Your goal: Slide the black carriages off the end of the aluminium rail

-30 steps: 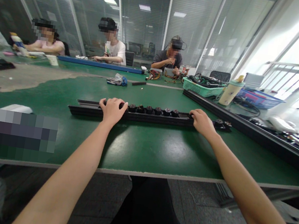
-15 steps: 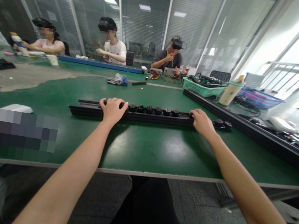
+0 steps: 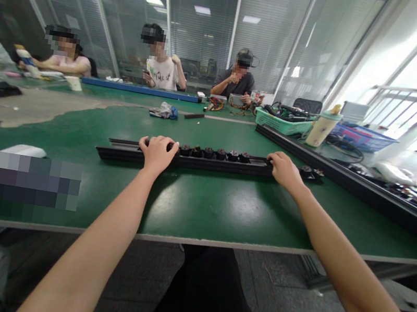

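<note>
on green table (image 3: 200, 207), black rail (image 3: 223, 165) w/ row of black caps (image 3: 215, 153), left hand (image 3: 156, 153) & right hand (image 3: 284, 170) both gripping rail

Assembly workshop inside an office building. Long green-matted worktop (image 3: 200, 207), glass partition walls with blinds (image 3: 267, 33), ceiling panel lights. Three co-workers (image 3: 240, 79) seated opposite, bins of cables (image 3: 283, 118).

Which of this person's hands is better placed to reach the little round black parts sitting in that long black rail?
Left, probably. The left hand rests on the long black rail right beside the row of small round black parts; the right hand sits past a bare stretch of rail.
</note>
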The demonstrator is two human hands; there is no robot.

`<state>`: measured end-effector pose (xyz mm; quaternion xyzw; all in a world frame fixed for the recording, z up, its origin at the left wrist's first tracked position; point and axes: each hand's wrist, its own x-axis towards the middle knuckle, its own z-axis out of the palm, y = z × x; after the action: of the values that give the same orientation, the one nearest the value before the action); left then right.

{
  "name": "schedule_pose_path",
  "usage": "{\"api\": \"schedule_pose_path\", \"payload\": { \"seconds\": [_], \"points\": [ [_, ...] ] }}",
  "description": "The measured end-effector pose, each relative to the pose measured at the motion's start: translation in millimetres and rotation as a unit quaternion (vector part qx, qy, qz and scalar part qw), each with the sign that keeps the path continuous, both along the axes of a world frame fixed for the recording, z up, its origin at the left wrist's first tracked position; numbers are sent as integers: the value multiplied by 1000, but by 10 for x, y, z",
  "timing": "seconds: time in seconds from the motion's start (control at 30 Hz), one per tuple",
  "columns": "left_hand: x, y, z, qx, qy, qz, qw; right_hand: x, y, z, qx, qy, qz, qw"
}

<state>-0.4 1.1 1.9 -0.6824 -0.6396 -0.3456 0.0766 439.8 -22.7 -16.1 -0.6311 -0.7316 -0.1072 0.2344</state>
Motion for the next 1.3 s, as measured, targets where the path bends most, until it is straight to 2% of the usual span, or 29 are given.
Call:
{"api": "schedule_pose_path", "payload": {
  "seconds": [0.33, 1.3],
  "points": [
    [-2, 13, -8, 0, 4, 2, 1000, 28, 12, -21, 17, 9, -2, 1000],
    [-6, 25, -19, 1, 5, 6, 1000, 113, 41, -15, 0, 11, -45, 999]
  ]
}}
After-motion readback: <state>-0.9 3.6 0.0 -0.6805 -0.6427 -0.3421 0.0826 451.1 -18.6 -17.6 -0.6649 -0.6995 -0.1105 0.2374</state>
